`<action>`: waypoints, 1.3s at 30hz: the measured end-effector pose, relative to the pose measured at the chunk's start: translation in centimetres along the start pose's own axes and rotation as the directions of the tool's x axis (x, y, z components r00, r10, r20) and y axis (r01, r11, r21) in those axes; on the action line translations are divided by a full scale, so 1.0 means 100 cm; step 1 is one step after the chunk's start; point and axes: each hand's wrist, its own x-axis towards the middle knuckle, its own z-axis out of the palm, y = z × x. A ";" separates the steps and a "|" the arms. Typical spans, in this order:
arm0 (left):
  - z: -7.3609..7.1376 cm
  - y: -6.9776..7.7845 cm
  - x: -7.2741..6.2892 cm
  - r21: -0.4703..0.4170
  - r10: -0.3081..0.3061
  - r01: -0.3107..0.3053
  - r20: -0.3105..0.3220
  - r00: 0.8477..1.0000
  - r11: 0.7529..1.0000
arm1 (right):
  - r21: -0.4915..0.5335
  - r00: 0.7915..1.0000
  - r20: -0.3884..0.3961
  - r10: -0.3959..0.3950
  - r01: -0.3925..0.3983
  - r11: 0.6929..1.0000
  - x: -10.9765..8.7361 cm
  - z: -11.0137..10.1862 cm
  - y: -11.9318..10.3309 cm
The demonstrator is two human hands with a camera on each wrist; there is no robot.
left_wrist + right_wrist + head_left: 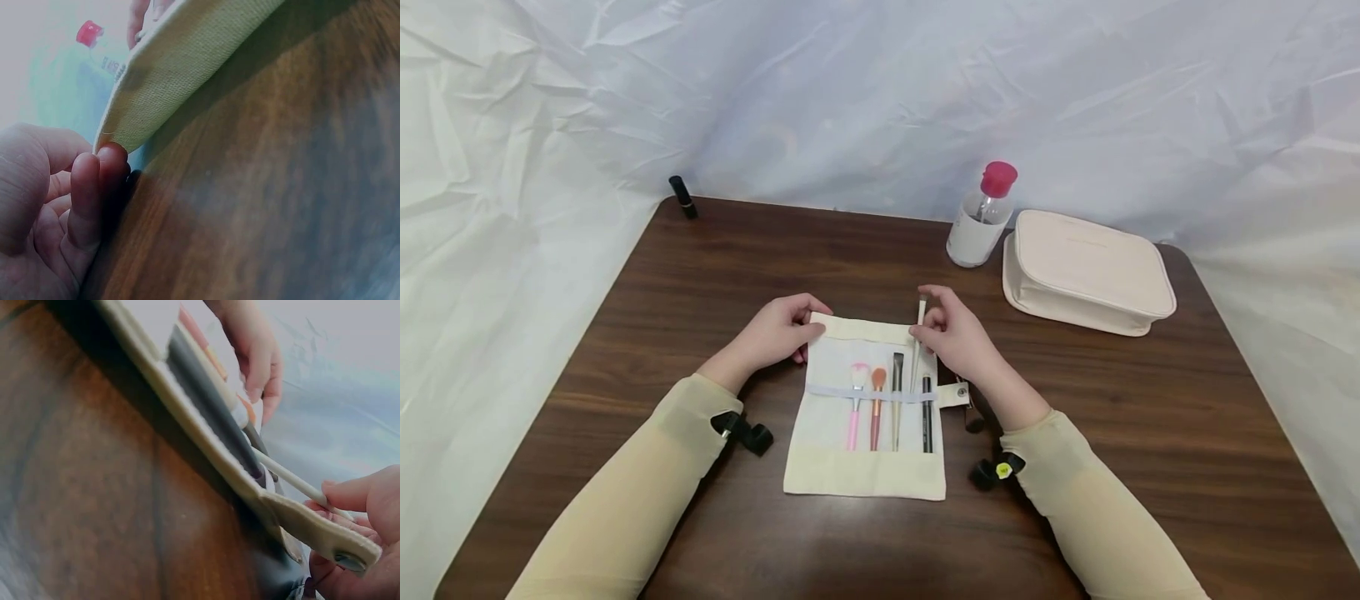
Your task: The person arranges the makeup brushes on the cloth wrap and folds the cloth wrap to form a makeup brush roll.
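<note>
A slim white brush (916,360) is standing at the right side of the fabric brush roll (823,429), its lower end reaching the elastic band (831,392); whether it is tucked beneath is hard to tell. The right hand (953,333) is pinching its upper part between thumb and fingers, while the left hand (778,331) is pinching the roll's top left corner. The step in hand seems to be fitting or freeing this brush; the direction is not showing. The next move is probably calling for a steady left grip and a straight slide along the gap between the flat dark-tipped brush (896,421) and the black one (927,429). Beyond, a bottle (976,237) and a pouch (1090,267) are resting on the worktop (737,517).
</note>
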 end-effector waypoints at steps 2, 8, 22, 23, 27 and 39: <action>-0.001 0.000 -0.001 0.003 0.000 0.000 -0.002 1.000 1.000 | -0.019 1.000 -0.007 -0.016 0.016 1.000 -0.001 0.002 -0.002; -0.001 0.000 -0.001 0.002 -0.005 0.005 -0.002 1.000 1.000 | -0.078 1.000 -0.007 -0.010 0.010 0.997 -0.005 0.007 -0.006; -0.004 -0.002 -0.002 0.006 -0.015 0.015 -0.003 1.000 1.000 | -0.218 0.998 0.046 0.039 -0.028 0.976 -0.009 0.012 -0.014; -0.004 -0.002 -0.002 0.006 -0.014 0.014 -0.001 1.000 1.000 | -0.236 0.998 0.052 0.038 -0.024 0.972 -0.009 0.012 -0.014; -0.006 -0.003 -0.003 0.009 -0.014 0.014 -0.003 1.000 1.000 | -0.295 0.997 0.073 0.013 0.009 0.955 -0.008 0.013 -0.014; -0.006 -0.007 -0.002 0.011 -0.016 0.016 -0.008 1.000 1.000 | -0.364 0.997 0.071 -0.015 0.040 0.931 -0.006 0.014 -0.012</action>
